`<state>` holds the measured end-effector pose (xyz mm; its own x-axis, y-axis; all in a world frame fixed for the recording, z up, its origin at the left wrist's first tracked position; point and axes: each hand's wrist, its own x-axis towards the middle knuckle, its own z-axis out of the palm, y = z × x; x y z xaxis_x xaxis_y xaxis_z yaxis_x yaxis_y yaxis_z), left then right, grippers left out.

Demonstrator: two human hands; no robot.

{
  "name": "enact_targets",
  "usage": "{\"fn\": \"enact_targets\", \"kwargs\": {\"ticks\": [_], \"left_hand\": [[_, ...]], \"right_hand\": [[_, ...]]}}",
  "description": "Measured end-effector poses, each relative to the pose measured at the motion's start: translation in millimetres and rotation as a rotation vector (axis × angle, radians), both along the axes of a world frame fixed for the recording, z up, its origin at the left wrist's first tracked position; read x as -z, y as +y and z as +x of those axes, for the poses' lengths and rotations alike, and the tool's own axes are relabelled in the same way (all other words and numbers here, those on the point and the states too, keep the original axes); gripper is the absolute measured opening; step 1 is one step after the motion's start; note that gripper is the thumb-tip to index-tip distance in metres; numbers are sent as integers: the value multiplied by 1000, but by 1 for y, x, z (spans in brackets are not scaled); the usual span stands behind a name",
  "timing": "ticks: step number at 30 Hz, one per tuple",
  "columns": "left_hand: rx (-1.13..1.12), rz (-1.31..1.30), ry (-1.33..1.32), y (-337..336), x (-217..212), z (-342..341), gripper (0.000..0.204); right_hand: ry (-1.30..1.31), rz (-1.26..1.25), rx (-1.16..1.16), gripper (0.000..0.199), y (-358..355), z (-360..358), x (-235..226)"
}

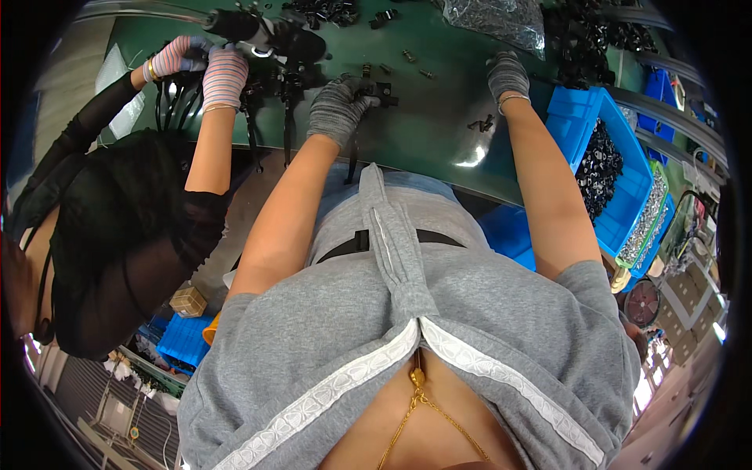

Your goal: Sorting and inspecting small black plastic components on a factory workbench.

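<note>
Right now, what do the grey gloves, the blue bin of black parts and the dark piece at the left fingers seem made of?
Grey gloves: probably knitted fabric, matte, as fine ribbing shows. Blue bin: likely moulded plastic, smooth and evenly coloured. Dark piece: black, metal or plastic; too small here to tell, finish included.

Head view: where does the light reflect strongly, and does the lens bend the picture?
In the head view, a white glare patch shows on the green table, just below the small dark parts; also in the head view, the clear plastic bag has bright glints; again in the head view, straight edges bend near the rim and the corners go black.
</note>
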<state>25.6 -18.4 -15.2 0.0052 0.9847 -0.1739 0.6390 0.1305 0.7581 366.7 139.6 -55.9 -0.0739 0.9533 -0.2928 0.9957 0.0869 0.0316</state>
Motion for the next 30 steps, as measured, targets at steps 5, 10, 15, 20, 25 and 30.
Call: {"fn": "enact_targets", "kwargs": {"ticks": [5, 10, 15, 20, 25, 30], "left_hand": [[16, -122, -11, 6, -5, -1, 39], [19, -65, 19, 2, -2, -4, 41], [-33, -61, -141, 0, 17, -6, 34], [-139, -265, -310, 1, 21, -5, 34], [-126, -306, -296, 3, 14, -3, 34], [-20, -43, -129, 2, 16, -5, 37]], "right_hand": [[-66, 57, -241, 28, -13, -30, -1], [948, -29, -160, 23, -72, -138, -57], [485, -227, -562, 28, -85, -187, -114], [555, -142, -567, 27, -88, -179, -91], [622, -323, -342, 24, -82, -185, -102], [379, -283, -468, 22, -78, -192, -107]]}}
